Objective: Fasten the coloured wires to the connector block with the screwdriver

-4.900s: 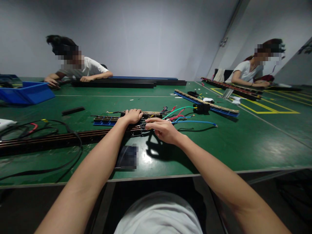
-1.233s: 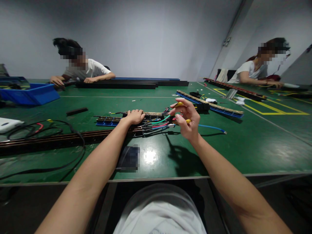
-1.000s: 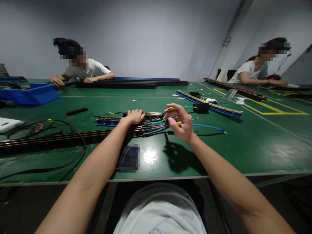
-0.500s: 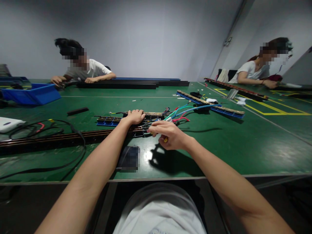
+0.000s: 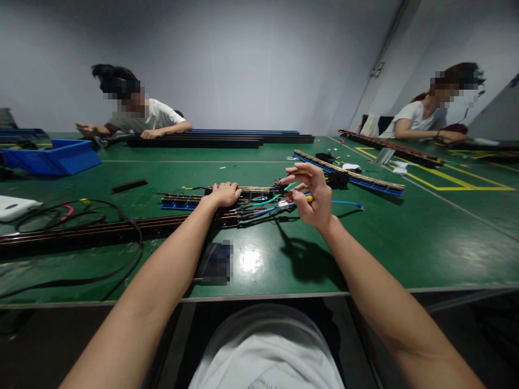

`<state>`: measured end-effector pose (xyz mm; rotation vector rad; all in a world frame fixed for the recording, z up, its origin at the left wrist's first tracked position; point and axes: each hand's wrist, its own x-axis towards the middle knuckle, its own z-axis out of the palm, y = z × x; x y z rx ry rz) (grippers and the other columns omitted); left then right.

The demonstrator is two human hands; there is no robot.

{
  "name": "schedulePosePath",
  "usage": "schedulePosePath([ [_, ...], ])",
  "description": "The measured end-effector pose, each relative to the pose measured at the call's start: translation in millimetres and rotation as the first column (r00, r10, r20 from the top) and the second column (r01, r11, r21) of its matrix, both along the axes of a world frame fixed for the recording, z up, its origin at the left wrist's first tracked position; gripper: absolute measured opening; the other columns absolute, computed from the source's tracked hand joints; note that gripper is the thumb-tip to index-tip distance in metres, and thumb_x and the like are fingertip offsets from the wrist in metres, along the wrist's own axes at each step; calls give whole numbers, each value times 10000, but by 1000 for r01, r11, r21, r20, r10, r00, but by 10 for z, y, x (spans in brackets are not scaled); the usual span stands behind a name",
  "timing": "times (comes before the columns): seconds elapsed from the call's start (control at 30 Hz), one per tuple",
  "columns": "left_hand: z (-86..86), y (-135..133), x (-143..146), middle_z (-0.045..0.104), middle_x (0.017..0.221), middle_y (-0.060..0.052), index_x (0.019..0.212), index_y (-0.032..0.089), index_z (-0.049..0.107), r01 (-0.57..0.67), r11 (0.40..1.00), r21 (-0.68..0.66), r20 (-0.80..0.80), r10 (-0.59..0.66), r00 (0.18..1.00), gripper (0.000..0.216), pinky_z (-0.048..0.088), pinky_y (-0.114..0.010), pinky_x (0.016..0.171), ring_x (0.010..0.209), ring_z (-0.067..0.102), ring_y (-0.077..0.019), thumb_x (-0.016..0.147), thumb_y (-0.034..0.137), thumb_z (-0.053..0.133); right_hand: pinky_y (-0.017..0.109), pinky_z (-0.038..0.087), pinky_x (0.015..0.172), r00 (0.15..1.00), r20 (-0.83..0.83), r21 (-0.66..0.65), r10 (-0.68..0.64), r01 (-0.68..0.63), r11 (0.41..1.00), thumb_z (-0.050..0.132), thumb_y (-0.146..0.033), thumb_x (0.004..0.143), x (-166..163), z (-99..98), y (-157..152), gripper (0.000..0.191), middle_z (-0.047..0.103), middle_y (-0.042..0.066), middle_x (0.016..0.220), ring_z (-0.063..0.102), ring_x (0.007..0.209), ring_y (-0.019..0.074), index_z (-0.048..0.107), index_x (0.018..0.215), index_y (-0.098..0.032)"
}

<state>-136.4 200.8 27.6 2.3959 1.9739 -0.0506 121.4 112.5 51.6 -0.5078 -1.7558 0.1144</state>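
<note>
My left hand [image 5: 225, 194] lies with fingers stretched over a set of dark rails with copper-coloured strips [image 5: 255, 190], pressing on them. A blue-based rail [image 5: 178, 201] and a long black rail with copper strips [image 5: 162, 222] lie beside it. My right hand [image 5: 315, 197] is raised over the wires, fingers curled round the yellow handles of what look like pliers [image 5: 300, 172]. The tool's jaws are too small to make out, near the wire bundle. Green, red and blue wires [image 5: 259, 212] run from the rail ends under my right hand; a blue wire [image 5: 344, 203] stretches out to its right.
A blue-and-brass rail [image 5: 377, 185] lies at an angle behind on the right. Near the table edge is a dark flat object [image 5: 217, 262]. A black cable [image 5: 135, 232] loops on the left, near a blue bin [image 5: 60, 156]. Two people sit across the table.
My right hand has moved up and right from the rail ends, with its fingers more spread on the handles. The wires have dropped lower. My left hand has stayed in place.
</note>
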Motion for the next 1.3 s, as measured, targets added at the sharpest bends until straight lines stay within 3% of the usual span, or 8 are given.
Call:
schedulePosePath([
  [0.3, 16, -19, 8, 525, 1464, -174, 1389, 174, 514, -13, 1000, -11, -5, 13, 1000, 527, 324, -566, 1109, 1335, 486, -327, 1040, 433, 216, 258, 565, 594, 988, 11, -60, -154, 155, 986, 510, -178, 774, 178, -46, 271, 441, 747, 58, 1010, 758, 872, 206, 487, 1211, -236],
  [0.47, 17, -19, 3, 535, 1452, -174, 1385, 176, 518, -7, 1000, -4, -7, 7, 1000, 520, 331, -566, 1104, 1330, 490, -325, 1041, 429, 221, 281, 580, 660, 986, 111, -101, -124, 136, 986, 493, -131, 726, 136, -91, 291, 503, 755, 51, 969, 740, 962, 218, 477, 1218, -234],
  [0.63, 32, -39, 8, 536, 1454, -174, 1371, 178, 524, 0, 1000, -1, -1, 0, 1000, 517, 334, -566, 1103, 1333, 490, -324, 1041, 435, 220, 289, 581, 670, 983, 152, -153, -99, 123, 981, 520, -108, 708, 28, -154, 258, 526, 738, 37, 939, 732, 804, 186, 499, 1221, -222],
  [0.8, 34, -47, 18, 543, 1450, -171, 1349, 188, 539, -8, 1000, 3, -2, 8, 1000, 506, 336, -568, 1098, 1331, 495, -323, 1038, 435, 225, 356, 586, 790, 970, 217, -150, -109, 143, 978, 530, -110, 738, -94, -209, 215, 484, 751, 30, 872, 719, 907, 229, 555, 1206, -229],
  [0.97, 25, -38, 16, 547, 1445, -175, 1347, 185, 540, -6, 1000, 4, -3, 6, 1000, 509, 338, -570, 1094, 1325, 500, -327, 1034, 434, 226, 447, 526, 996, 963, 225, -115, -149, 178, 977, 531, -98, 728, -122, -232, 222, 535, 774, 36, 965, 703, 1015, 258, 538, 1245, -234],
  [1.1, 24, -34, 14, 543, 1450, -174, 1356, 183, 535, -7, 1000, 2, -2, 7, 1000, 521, 336, -573, 1095, 1328, 497, -331, 1033, 441, 218, 455, 516, 1012, 961, 226, -137, -160, 194, 971, 527, -92, 714, -101, -223, 240, 557, 778, 38, 993, 682, 1098, 268, 528, 1252, -236],
  [1.3, 17, -15, 13, 542, 1454, -161, 1365, 204, 531, -14, 1000, -5, -7, 14, 1000, 522, 336, -566, 1097, 1331, 492, -323, 1029, 447, 214, 420, 552, 942, 972, 173, -244, -161, 201, 949, 502, -72, 677, -56, -174, 258, 650, 764, 68, 1082, 711, 1050, 245, 463, 1311, -207],
])
